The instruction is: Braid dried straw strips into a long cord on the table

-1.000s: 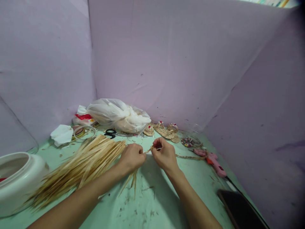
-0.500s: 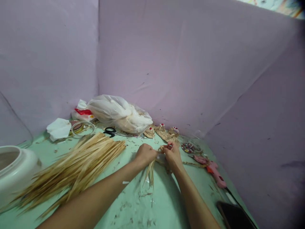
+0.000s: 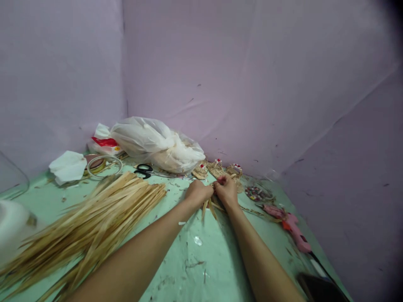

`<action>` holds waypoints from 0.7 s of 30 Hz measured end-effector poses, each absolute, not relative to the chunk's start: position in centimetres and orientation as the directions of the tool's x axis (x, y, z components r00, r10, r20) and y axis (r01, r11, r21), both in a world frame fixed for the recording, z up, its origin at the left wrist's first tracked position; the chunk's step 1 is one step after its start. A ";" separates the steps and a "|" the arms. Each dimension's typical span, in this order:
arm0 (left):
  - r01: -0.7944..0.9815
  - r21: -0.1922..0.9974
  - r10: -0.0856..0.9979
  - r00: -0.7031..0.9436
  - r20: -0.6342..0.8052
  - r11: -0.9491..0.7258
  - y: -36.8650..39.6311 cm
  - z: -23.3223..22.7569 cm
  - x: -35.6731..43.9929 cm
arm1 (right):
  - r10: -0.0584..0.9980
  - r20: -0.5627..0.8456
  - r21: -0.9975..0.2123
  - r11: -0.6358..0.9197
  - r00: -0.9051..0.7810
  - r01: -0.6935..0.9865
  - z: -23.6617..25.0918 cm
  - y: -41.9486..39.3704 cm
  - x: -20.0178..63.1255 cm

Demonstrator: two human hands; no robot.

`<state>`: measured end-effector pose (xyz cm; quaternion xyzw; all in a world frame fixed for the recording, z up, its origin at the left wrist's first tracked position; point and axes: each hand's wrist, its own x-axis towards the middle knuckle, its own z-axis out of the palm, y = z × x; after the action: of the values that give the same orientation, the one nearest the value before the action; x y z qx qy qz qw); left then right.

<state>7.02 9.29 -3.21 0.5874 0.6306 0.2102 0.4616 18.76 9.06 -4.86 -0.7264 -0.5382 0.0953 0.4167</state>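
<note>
My left hand (image 3: 198, 193) is a closed fist, pinching a braid of dried plant strips. Right beside it, my right hand (image 3: 226, 191) has thumb and fingers pressed together on the same work. Between the two hands the held part is mostly hidden by fingers. Loose ends of the strips (image 3: 206, 206) hang below them. A thin plaited length of the braid (image 3: 252, 211) trails right across the table, toward the pink glue gun (image 3: 294, 228). On my left lies a thick bundle of pale dried strips (image 3: 103, 222).
Behind my hands sit woven straw pieces (image 3: 217, 168) with red and white beads. Mixed beads (image 3: 256, 193) lie to their right. Black-handled scissors (image 3: 144, 170), tape rolls (image 3: 98, 164), a tied plastic bag (image 3: 151, 142), a white pot (image 3: 12, 230) and a dark phone-like slab (image 3: 319, 287) surround the work.
My hands have drawn closer together, and the right fingers have closed in on the strips. The hanging ends have shifted and spread. The whole view has tilted slightly.
</note>
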 end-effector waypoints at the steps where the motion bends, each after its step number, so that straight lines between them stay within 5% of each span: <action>1: 0.536 0.805 0.923 0.113 -0.368 0.255 9.5 -3.3 7.1 | 0.871 0.300 -0.689 -0.083 0.388 0.720 -4.7 9.2 18.8; 4: 0.543 0.786 0.896 0.129 -0.425 0.295 9.6 -3.3 7.0 | 0.899 0.278 -0.636 -0.091 0.337 0.767 -4.1 9.1 18.4; 10: 0.729 0.682 0.922 0.305 -0.236 -0.067 9.4 -2.7 5.6 | 0.896 0.263 -0.394 -0.238 0.357 0.888 -3.2 5.5 16.1; 16: 0.755 0.628 0.906 0.381 -0.183 -0.191 9.4 -3.3 5.2 | 0.907 0.172 -0.247 -0.339 0.385 0.908 -2.6 2.0 14.8; 21: 0.752 0.607 0.892 0.426 -0.150 -0.257 9.7 -3.8 5.2 | 0.938 0.185 -0.155 -0.268 0.294 0.951 -2.6 0.9 14.7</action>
<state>5.22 9.71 -3.76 0.7849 0.5237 0.1121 0.3115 14.72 0.94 -2.63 -0.7956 -0.5935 -0.0281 0.1185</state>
